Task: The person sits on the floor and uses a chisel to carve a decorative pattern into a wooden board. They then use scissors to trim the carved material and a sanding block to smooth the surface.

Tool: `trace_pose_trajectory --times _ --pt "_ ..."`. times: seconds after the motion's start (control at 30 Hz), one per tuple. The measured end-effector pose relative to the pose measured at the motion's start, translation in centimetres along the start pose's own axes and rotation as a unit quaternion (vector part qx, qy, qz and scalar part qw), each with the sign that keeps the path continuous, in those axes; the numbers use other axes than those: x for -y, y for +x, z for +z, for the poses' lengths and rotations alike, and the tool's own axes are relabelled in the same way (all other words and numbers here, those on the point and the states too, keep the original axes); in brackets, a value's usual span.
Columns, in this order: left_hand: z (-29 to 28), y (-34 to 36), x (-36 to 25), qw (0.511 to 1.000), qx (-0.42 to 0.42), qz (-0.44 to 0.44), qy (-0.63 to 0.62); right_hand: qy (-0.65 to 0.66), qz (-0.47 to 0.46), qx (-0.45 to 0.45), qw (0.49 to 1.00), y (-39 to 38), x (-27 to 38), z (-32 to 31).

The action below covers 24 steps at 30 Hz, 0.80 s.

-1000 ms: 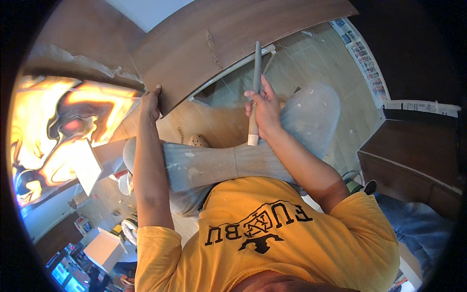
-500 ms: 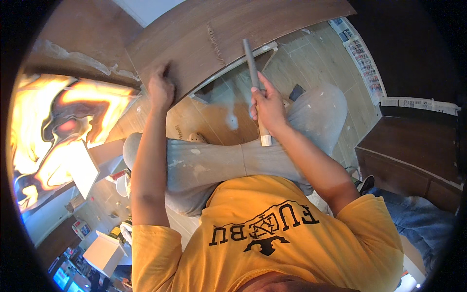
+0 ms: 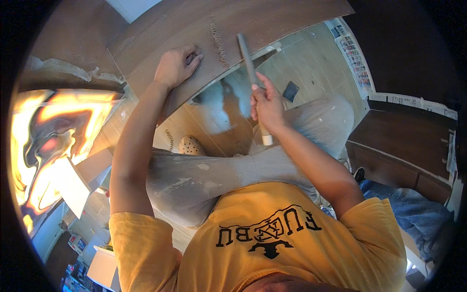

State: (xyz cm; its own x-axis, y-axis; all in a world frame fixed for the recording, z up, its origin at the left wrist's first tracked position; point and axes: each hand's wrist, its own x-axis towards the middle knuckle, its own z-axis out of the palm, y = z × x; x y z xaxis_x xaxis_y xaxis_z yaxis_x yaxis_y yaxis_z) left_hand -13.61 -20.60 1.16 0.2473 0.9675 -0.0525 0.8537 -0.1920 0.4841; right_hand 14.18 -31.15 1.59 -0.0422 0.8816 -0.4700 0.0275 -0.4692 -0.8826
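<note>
My left hand [image 3: 178, 67] rests on a brown wooden panel [image 3: 160, 36], its fingers curled under and the thumb close to them. Whether anything is inside those fingers is hidden. In my right hand [image 3: 270, 108] is a slim grey stick [image 3: 247, 56] with a pale lower end, gripped near its lower part. Its upper end points away from me over the panel's near edge. Between my hand and the stick's top, a wavy brown ridge or mark [image 3: 217, 41] runs along the panel's face.
Below the panel lie a dark square piece [image 3: 291, 91] and a beige perforated clog [image 3: 190, 146] on the wood-look floor. Newspaper strips [image 3: 355, 58] edge a dark surface at right, near a brown cabinet [image 3: 389, 136]. Blue jeans of another person [image 3: 413, 204] show at lower right.
My left hand has shifted right and away along the panel, towards the wavy mark. The right hand keeps hold of the stick, nearly in place. The view has shifted slightly.
</note>
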Motion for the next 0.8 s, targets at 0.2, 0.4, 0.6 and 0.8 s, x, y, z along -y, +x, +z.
trace_pose_trajectory --times 0.2,0.4,0.6,0.8 --pt "-0.4 0.3 2.9 0.988 0.058 0.138 -0.039 0.004 0.002 -0.039 0.999 0.8 -1.5 -0.2" --pt "0.2 0.1 3.5 0.965 0.032 0.256 -0.048 0.066 0.011 -0.063 0.996 0.7 -0.8 1.2" --pt "0.4 0.2 2.9 0.964 0.009 0.265 -0.001 0.161 -0.001 -0.097 0.982 -2.0 0.9 3.0" --pt "0.4 0.1 2.0 0.971 -0.023 0.231 0.063 0.261 -0.015 -0.113 0.959 -6.3 4.6 4.4"
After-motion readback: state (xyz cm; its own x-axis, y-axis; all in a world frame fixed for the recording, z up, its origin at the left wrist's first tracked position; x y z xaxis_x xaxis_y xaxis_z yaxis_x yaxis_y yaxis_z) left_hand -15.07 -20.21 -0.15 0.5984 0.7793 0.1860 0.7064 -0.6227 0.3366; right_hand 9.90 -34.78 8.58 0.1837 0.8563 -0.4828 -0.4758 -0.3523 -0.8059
